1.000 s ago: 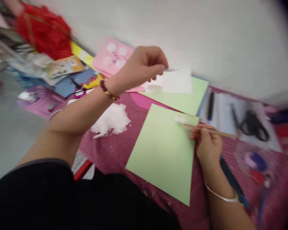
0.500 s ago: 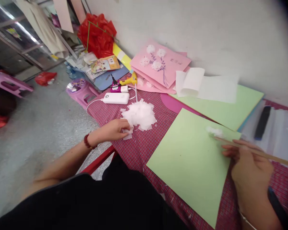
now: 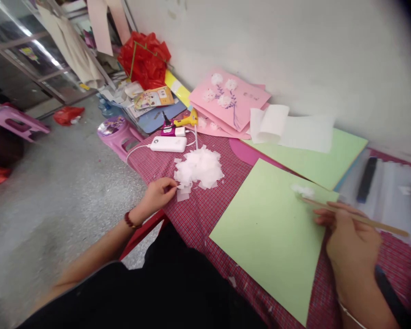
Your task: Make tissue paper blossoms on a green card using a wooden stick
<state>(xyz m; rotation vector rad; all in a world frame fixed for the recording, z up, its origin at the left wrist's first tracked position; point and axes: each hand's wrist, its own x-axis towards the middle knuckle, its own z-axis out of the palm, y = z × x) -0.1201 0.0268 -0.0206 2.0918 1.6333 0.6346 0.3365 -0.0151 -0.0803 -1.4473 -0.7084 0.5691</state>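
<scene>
My left hand (image 3: 158,195) is closed in a pinch at the near left edge of a heap of small white paper squares (image 3: 202,167). A bit of white paper shows at its fingertips, partly hidden. In my right hand (image 3: 351,233) is a thin wooden stick (image 3: 383,224), held much like a pen and pointing left. The stick's left end meets a blurred tuft of white paper (image 3: 303,190) over the far right part of a light green sheet (image 3: 267,233). I cannot tell whether the tuft is attached to the stick or the sheet.
A white power bank (image 3: 168,144) and a yellow glue gun (image 3: 188,119) lie behind the heap. Pink cards with white paper flowers (image 3: 233,100) lean by the wall. Rolled white paper (image 3: 272,123) rests on another green sheet (image 3: 342,155). Clear sticks (image 3: 387,183) are at right.
My left hand has drawn back slightly to the left from the paper heap, its fingers now pinched. The stick remains in my right hand, near the tuft. The view has shifted a little.
</scene>
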